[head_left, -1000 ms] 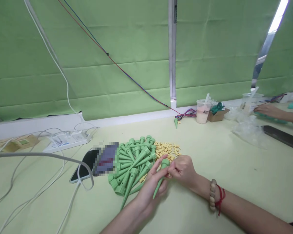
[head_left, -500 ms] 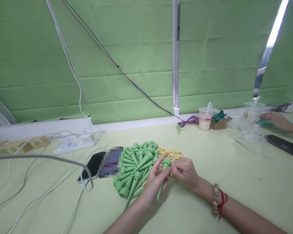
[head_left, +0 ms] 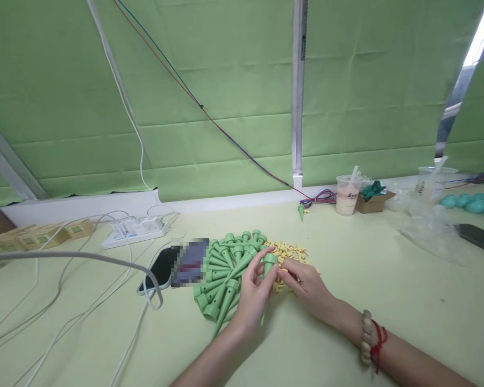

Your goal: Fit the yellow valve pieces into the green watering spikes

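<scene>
My left hand (head_left: 255,285) is closed round a green plastic spike (head_left: 270,259), its wide capped end up and its thin tip pointing down below the palm. Close beside it, the fingers of my right hand (head_left: 306,282) are pinched together near the spike's upper part. Whatever those fingers hold is too small and hidden to make out. A pile of similar green spikes (head_left: 221,269) lies to the left of my hands. Just behind the right hand is a heap of small yellow plastic pieces (head_left: 288,251).
Two phones, one dark (head_left: 163,266) and one pixelated (head_left: 190,263), lie left of the pile. A power strip (head_left: 135,232) with loose white cables stands behind them. Toward the back are a lone spike (head_left: 301,213), a drink cup (head_left: 347,196), a small box (head_left: 373,202) and a plastic bag (head_left: 427,231).
My right hand's fingers have shifted from beside the spike toward the yellow pieces. The view has turned slightly left-to-right, and the other person's hand at the far right is gone from sight.
</scene>
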{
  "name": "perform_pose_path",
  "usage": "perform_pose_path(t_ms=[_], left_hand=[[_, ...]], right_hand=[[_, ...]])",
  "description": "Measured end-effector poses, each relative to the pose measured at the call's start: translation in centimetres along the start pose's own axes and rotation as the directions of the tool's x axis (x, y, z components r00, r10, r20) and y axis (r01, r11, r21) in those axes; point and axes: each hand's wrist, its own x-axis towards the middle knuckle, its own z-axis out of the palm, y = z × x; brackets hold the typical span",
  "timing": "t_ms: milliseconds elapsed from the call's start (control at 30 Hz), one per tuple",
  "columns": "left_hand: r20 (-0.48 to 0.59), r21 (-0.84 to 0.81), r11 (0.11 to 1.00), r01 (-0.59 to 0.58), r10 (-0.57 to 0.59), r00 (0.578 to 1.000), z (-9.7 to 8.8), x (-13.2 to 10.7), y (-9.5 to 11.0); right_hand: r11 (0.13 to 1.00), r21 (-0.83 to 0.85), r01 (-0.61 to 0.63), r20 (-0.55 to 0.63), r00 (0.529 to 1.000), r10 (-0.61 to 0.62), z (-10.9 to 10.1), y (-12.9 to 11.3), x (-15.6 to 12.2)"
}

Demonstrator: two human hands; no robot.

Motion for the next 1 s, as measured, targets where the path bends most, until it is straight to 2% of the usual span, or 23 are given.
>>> perform_pose_path(t_ms=[167,233,300,400,467,533,667,867,933,1000], left_hand=[[0.079,-0.019,0.991,0.132,-0.130,0.988,-0.2,0.2,0.2],[0.080,-0.015,0.991,0.137,-0.135,0.988,-0.1,0.3,-0.1],[0.010,0.028,0.998,0.050,-0.051,0.999,-0.1,0.2,-0.5],[-0.102,0.160,0.978,-0.133,0.150,0.983,0.1,-0.2,-0.7],[-0.118,0.229,0.952,-0.202,0.233,0.965,0.1,-0.4,-0.7],[-0.119,0.268,0.935,-0.234,0.273,0.955,0.0,-0.5,-0.6],[-0.121,0.289,0.929,-0.231,0.275,0.954,0.0,-0.4,-0.5],[-0.132,0.165,0.976,-0.144,0.167,0.977,0.3,-0.4,-0.9],[-0.151,0.121,0.985,-0.122,0.140,0.979,0.5,-0.5,-1.1],[-0.154,0.084,0.991,-0.100,0.112,0.982,0.7,-0.5,-1.1]], right_hand=[[0.942,-0.227,0.249,0.017,0.968,-0.251,-0.8,0.7,0.5],[0.915,-0.277,0.293,0.024,0.954,-0.298,-1.1,0.8,0.7],[0.945,-0.231,0.231,0.015,0.972,-0.234,-1.2,0.6,0.7],[1.000,0.017,0.013,-0.018,1.000,-0.013,-1.2,-0.3,0.5],[0.976,0.198,-0.090,-0.027,0.995,0.097,-1.1,-1.0,0.4],[0.944,0.308,-0.115,-0.047,0.990,0.136,-1.0,-1.5,0.4],[0.934,0.342,-0.099,-0.075,0.988,0.132,-1.1,-1.7,0.6],[0.963,0.256,-0.087,-0.053,0.993,0.104,-1.1,-1.4,0.4],[0.980,0.196,-0.019,-0.068,0.997,0.033,-1.1,-0.9,0.4],[0.986,0.114,0.121,-0.100,0.989,-0.110,-1.2,-0.4,0.4]])
